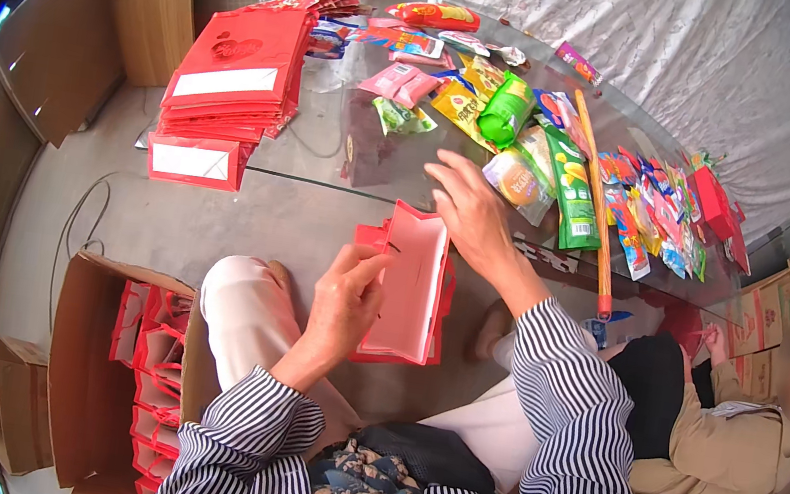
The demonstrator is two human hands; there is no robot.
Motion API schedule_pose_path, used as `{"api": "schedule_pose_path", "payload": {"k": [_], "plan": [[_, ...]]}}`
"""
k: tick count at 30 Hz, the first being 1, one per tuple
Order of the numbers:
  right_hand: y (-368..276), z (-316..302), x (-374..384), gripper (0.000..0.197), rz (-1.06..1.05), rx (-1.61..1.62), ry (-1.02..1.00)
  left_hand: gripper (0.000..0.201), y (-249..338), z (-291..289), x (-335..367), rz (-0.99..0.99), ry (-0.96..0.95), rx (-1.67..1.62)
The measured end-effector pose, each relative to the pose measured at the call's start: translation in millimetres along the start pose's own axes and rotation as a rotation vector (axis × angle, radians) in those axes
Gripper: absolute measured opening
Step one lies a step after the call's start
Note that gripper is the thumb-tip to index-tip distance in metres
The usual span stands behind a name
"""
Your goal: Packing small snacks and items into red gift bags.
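Observation:
An opened red paper gift bag (411, 295) stands between my knees, its pale inside showing. My left hand (348, 293) is closed on the bag's left rim, thumb and fingers pinched together. Over the bag's far right corner, my right hand (476, 216) is open with its fingers stretched toward the glass table (382, 159); nothing shows in it. Just past those fingers lie a round-printed snack packet (518, 178), a green snack bag (569, 196) and a bright green packet (507, 111).
Flat red bags (236, 73) are stacked at the table's left end. A cardboard box (87, 355) of opened red bags stands at my left. A long wooden stick (592, 194) lies beside a pile of small sweets (648, 207). Another person (721, 445) sits at the right.

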State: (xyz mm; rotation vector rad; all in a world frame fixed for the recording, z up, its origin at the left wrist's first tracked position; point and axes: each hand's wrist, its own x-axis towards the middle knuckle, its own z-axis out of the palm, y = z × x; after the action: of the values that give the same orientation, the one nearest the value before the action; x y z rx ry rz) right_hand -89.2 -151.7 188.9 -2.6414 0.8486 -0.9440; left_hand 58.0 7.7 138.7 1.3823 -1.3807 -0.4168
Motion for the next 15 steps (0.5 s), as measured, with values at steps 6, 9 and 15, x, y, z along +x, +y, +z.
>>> {"api": "schedule_pose_path", "payload": {"k": [6, 9, 15], "plan": [[6, 54, 64, 0.036, -0.021, -0.136, -0.154, 0.034, -7, 11, -3, 0.038, -0.053, -0.002], [13, 79, 79, 0.038, -0.02, -0.27, -0.186, 0.032, -2, 13, 0, 0.027, -0.092, -0.043], [24, 82, 82, 0.05, 0.158, -0.422, -0.26, 0.031, -1, 15, 4, 0.011, -0.132, -0.084]]}}
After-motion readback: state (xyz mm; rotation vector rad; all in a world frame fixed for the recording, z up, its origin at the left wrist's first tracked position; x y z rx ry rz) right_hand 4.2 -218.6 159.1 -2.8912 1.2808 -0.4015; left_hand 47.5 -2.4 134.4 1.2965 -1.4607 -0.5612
